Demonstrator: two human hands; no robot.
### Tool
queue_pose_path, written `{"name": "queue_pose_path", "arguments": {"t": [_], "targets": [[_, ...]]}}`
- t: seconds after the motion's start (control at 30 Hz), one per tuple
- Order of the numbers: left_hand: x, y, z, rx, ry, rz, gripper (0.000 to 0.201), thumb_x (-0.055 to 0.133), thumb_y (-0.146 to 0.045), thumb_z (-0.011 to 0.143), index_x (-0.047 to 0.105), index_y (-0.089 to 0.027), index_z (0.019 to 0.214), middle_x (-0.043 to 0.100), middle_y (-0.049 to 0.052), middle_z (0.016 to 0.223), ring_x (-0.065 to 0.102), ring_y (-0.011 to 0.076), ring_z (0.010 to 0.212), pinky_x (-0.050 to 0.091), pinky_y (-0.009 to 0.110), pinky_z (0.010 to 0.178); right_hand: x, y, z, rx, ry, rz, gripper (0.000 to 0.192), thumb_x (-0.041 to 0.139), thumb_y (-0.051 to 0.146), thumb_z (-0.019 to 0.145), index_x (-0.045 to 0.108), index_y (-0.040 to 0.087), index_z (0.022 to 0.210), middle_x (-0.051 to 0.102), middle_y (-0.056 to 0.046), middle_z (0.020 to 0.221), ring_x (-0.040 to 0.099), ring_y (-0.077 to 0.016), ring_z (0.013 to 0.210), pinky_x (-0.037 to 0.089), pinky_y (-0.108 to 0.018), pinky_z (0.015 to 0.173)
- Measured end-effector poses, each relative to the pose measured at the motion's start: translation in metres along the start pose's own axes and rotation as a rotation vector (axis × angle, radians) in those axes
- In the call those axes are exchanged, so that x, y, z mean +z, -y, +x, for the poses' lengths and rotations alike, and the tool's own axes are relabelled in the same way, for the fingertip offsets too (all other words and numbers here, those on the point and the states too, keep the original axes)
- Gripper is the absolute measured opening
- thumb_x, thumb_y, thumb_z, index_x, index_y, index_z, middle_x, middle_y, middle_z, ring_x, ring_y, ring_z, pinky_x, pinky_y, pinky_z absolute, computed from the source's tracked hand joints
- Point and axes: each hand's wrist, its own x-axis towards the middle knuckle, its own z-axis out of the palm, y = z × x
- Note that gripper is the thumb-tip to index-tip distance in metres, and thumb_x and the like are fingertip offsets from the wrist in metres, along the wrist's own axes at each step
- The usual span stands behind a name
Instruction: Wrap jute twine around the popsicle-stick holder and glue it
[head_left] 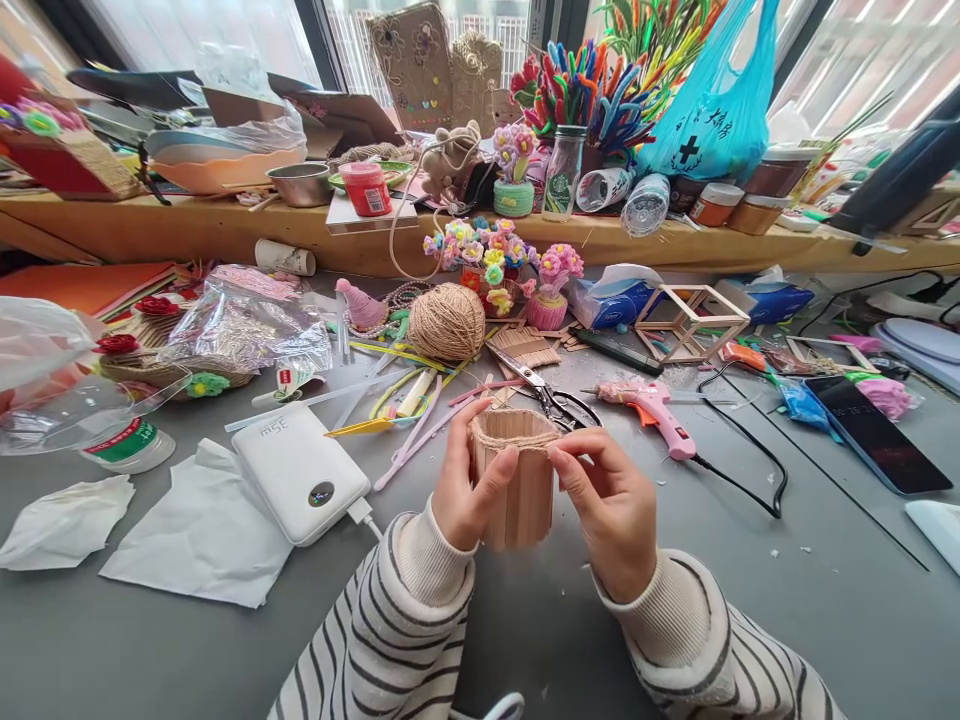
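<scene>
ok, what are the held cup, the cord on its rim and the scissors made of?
Cup: likely bare wood, matte; pale, flat upright strips. Cord: perhaps jute or similar fibre, dull; tan, rough-looking strand. Scissors: blades probably steel, metallic shine; handles black, plastic or coated metal, can't tell.

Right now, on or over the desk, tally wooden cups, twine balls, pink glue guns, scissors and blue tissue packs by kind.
Wooden cup: 1
Twine ball: 1
Pink glue gun: 1
Scissors: 1
Blue tissue packs: 2
Total: 6

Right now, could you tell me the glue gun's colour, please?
The glue gun is mainly pink, best seen in the head view.
</scene>
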Motion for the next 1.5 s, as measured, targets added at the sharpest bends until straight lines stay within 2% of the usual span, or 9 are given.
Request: {"name": "queue_pose_path", "arguments": {"t": [0.3, 0.57, 0.83, 1.03, 1.5], "targets": [[0.005, -0.003, 0.0, 0.019, -0.089, 0.019, 0.044, 0.056, -0.048, 0.074, 0.05, -0.021, 0.109, 0.059, 0.005, 0.103, 0.055, 0.0214, 0.097, 0.037, 0.033, 0.088, 0.001, -0.001, 0.0, -0.014, 0.017, -0.009, 0.002, 0.058, 0.021, 0.079, 0.059, 0.022, 0.079, 0.057, -0.001, 0.077, 0.053, -0.0128, 0.073, 0.047, -0.025, 0.062], [0.003, 0.001, 0.001, 0.037, -0.103, 0.061, 0.049, 0.055, -0.051, 0.073, 0.05, -0.018, 0.109, 0.057, 0.008, 0.106, 0.053, 0.0243, 0.101, 0.036, 0.037, 0.089, -0.004, -0.004, 0.003, -0.103, 0.034, -0.055, 0.005, 0.059, 0.017, 0.078, 0.06, 0.022, 0.079, 0.057, 0.0, 0.075, 0.053, -0.0113, 0.072, 0.046, -0.023, 0.06], [0.001, 0.002, 0.002, -0.001, -0.131, -0.085, 0.049, 0.056, -0.055, 0.071, 0.053, -0.02, 0.105, 0.06, 0.007, 0.1, 0.056, 0.0231, 0.091, 0.039, 0.037, 0.083, -0.012, -0.006, 0.004, -0.101, 0.044, -0.047, 0.006, 0.06, 0.016, 0.078, 0.06, 0.021, 0.081, 0.057, -0.001, 0.075, 0.053, -0.0109, 0.065, 0.044, -0.023, 0.051], [-0.001, 0.009, 0.004, 0.003, -0.116, -0.135, 0.052, 0.056, -0.057, 0.069, 0.053, -0.02, 0.106, 0.055, 0.01, 0.114, 0.053, 0.0276, 0.099, 0.038, 0.041, 0.087, -0.013, -0.005, 0.006, -0.135, 0.024, -0.045, 0.008, 0.059, 0.013, 0.078, 0.06, 0.021, 0.079, 0.057, 0.0, 0.074, 0.052, -0.0104, 0.064, 0.043, -0.023, 0.05], [-0.003, 0.003, 0.002, 0.015, -0.079, -0.098, 0.051, 0.056, -0.057, 0.069, 0.056, -0.02, 0.103, 0.055, 0.009, 0.118, 0.054, 0.0258, 0.101, 0.04, 0.038, 0.088, -0.013, -0.002, 0.006, -0.127, 0.022, -0.055, 0.005, 0.059, 0.015, 0.079, 0.06, 0.02, 0.078, 0.057, 0.0, 0.073, 0.052, -0.0102, 0.062, 0.043, -0.023, 0.05]]}}
